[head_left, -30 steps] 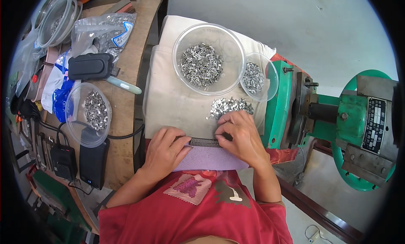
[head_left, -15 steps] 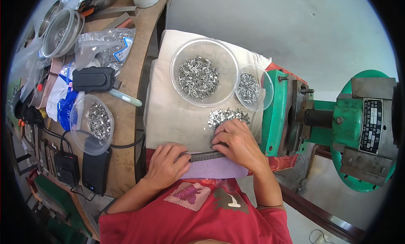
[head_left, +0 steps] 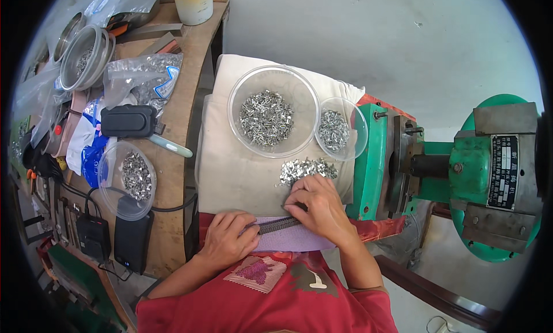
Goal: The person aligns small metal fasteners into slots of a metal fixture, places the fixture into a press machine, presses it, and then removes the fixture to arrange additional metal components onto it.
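Observation:
A dark grey ribbed strip [head_left: 279, 224] lies slantwise over a lilac cloth [head_left: 294, 239] at my lap. My left hand [head_left: 226, 237] has its curled fingers closed over the strip's left end. At the strip's right end is my right hand [head_left: 320, 209], its thumb and fingers bent together; whatever they pinch is hidden. Just beyond those fingertips lies a loose pile of small flat silver metal pieces [head_left: 305, 170] on a cream cloth [head_left: 230, 183]. Behind the pile stand a large clear round tub [head_left: 308, 131] and a smaller clear tub [head_left: 358, 143], both holding small silver metal pieces.
Close on the right is a green machine [head_left: 364, 160] with a heavy metal head. On the left, a wooden bench [head_left: 173, 229] holds another clear tub [head_left: 109, 189] of metal bits, a black device [head_left: 128, 121], a plastic bag of metal bits [head_left: 155, 74] and cables.
The strip's right end now tilts further away from me, making the strip more slanted. My right hand's fingers have drawn closer together. The whole view has shifted slightly.

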Demonstrator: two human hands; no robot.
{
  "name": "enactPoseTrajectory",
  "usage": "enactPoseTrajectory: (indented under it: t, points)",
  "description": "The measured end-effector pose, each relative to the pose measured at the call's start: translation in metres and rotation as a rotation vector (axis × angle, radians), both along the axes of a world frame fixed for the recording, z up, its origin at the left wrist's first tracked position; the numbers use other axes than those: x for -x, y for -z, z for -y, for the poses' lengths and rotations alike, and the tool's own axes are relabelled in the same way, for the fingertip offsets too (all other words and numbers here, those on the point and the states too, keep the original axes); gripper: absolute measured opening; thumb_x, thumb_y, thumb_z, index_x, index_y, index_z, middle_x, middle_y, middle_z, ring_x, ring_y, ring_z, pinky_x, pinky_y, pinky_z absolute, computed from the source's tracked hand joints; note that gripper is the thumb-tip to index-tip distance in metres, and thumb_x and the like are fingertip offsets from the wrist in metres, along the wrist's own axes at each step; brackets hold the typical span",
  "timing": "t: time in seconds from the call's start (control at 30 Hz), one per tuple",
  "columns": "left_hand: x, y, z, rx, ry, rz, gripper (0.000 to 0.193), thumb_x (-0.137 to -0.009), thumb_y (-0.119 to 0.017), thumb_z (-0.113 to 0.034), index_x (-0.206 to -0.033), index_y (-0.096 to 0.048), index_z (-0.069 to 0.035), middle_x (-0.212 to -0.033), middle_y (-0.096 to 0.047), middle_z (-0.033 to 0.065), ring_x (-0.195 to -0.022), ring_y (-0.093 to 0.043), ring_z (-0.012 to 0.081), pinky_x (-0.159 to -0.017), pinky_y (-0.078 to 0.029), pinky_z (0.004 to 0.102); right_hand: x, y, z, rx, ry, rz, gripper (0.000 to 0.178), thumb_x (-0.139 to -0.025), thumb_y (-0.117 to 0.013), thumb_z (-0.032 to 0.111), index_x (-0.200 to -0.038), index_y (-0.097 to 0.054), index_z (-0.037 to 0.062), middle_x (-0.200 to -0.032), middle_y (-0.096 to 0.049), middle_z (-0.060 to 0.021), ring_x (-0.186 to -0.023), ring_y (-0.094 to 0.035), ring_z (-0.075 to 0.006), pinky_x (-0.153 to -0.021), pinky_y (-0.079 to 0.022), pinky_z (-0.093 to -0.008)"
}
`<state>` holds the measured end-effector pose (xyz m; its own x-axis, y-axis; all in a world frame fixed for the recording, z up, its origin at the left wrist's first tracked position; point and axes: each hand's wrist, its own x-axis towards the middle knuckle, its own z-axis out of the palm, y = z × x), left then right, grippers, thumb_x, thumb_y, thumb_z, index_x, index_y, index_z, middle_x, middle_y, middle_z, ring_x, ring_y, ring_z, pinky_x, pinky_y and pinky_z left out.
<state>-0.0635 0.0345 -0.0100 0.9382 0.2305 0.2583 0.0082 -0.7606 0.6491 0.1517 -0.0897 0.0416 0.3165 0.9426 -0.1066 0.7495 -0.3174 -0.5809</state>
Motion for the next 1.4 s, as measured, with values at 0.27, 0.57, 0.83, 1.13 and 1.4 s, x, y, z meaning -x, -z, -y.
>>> enactPoseTrajectory:
  t: [0.27,0.57,0.83,1.13,1.4]
  points:
    - [-0.001,-0.003,-0.002,-0.007,0.005,-0.004,0.021,-0.075,-0.075,-0.015,-0.092,-0.067,-0.006,-0.107,-0.060,0.0074,-0.102,-0.061,0.0254,-0.087,-0.046,0.0400,0.019,0.008,-0.002,0.002,-0.023,0.171,0.009,-0.071,-0.077,0.013,-0.077,-0.071,0.0107,-0.091,-0.061,-0.0016,-0.092,-0.057,-0.0239,-0.083,-0.043,-0.0376]
    - [-0.005,-0.009,-0.009,-0.004,0.019,-0.056,0.020,-0.075,-0.075,-0.017,-0.092,-0.067,-0.008,-0.108,-0.060,0.0073,-0.103,-0.060,0.0254,-0.087,-0.044,0.0391,0.001,-0.007,0.004,-0.119,0.240,-0.162,0.011,-0.080,-0.072,0.006,-0.088,-0.065,0.0039,-0.081,-0.067,-0.0094,-0.070,-0.067,-0.0235,-0.063,-0.053,-0.0342]
    - [-0.020,-0.022,-0.027,-0.051,0.067,-0.099,0.021,-0.072,-0.075,-0.013,-0.090,-0.065,-0.008,-0.111,-0.061,0.0082,-0.104,-0.060,0.0264,-0.090,-0.045,0.0395,-0.009,0.010,0.034,-0.255,0.651,-0.587,0.009,-0.091,-0.067,0.002,-0.100,-0.066,-0.0013,-0.083,-0.070,-0.0046,-0.075,-0.067,-0.0104,-0.067,-0.054,-0.0248]
    - [-0.027,-0.016,-0.037,-0.009,0.091,-0.139,0.025,-0.070,-0.079,-0.012,-0.092,-0.067,-0.008,-0.111,-0.062,0.0082,-0.102,-0.060,0.0283,-0.088,-0.047,0.0396,0.003,0.024,0.052,-0.159,0.723,-0.820,0.011,-0.095,-0.064,-0.001,-0.104,-0.066,-0.0064,-0.095,-0.073,-0.0106,-0.086,-0.070,-0.0143,-0.080,-0.057,-0.0263]
    - [-0.028,-0.013,-0.041,0.044,0.060,-0.102,0.024,-0.068,-0.082,-0.013,-0.089,-0.070,-0.010,-0.109,-0.064,0.0070,-0.096,-0.060,0.0279,-0.084,-0.047,0.0387,0.007,0.013,0.041,0.014,0.491,-0.508,0.010,-0.089,-0.072,0.005,-0.096,-0.073,-0.0017,-0.093,-0.072,-0.0067,-0.083,-0.067,-0.0129,-0.074,-0.053,-0.0273]
